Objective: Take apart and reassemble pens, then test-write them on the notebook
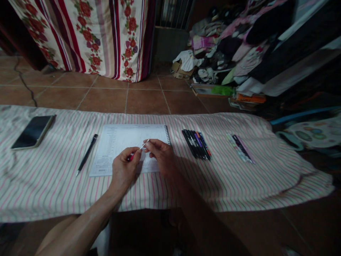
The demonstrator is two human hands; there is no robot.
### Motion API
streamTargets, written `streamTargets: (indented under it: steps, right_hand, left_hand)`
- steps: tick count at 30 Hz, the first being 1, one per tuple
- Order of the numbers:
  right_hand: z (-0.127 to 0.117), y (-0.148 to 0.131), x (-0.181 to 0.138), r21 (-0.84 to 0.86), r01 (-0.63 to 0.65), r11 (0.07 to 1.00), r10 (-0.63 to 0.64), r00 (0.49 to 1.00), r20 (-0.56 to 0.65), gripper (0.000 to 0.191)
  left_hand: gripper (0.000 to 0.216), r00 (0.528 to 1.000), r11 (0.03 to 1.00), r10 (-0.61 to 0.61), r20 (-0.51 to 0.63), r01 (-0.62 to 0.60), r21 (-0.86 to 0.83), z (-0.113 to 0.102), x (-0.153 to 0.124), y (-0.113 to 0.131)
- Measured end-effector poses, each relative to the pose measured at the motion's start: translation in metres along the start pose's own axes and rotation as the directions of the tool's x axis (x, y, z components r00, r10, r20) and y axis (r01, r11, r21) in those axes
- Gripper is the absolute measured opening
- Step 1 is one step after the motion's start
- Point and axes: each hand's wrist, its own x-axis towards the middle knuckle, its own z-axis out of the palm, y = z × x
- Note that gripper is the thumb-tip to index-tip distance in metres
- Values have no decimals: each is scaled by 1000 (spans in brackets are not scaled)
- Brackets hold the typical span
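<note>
Both hands meet over the right half of a spiral notepad [128,135] on the striped cloth. My left hand [126,163] pinches a thin white pen refill [143,146], with something red showing between its fingers. At the refill's other tip, the thumb and fingers of my right hand [161,153] are closed on it. The fingers hide part of it, so its full shape cannot be made out. To the left of the pad lies a black pen [87,154]. Several dark pens [196,144] lie side by side to the right.
A phone [33,132] rests at the left of the striped cloth [239,192]. Farther right are a few slim pens [241,148]. Beyond the tiled floor [106,99] hang a flowered curtain [103,35] and a heap of clothes [221,46].
</note>
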Motion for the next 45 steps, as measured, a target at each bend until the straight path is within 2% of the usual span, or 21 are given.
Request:
streamTargets:
  steps: [10,22,27,32,35,39,45]
  right_hand:
    - [1,-1,0,-9,-15,1000,15,1000,-5,25]
    - [6,3,-1,-18,-11,1000,10,1000,-7,22]
    - [6,3,-1,13,-16,1000,16,1000,-27,25]
    - [5,2,-3,66,-56,996,52,997,53,26]
    - [6,4,-3,43,-49,998,47,997,53,22]
    - [6,6,-1,37,-33,999,32,999,22,21]
    - [9,6,-2,17,-32,999,32,999,-19,22]
  left_hand:
    - [23,996,992,78,-47,-73,108,-1,-1,-3]
    - [22,990,983,132,-54,-124,135,-1,-2,-4]
    - [23,996,994,78,-48,-74,79,-1,-1,-1]
    - [26,999,995,-39,-28,36,-96,0,0,7]
    - [27,998,983,-66,0,65,-169,0,-1,11]
    - [27,996,979,-90,18,91,-182,0,-2,13]
    - [25,997,982,-76,-14,73,-174,0,-2,13]
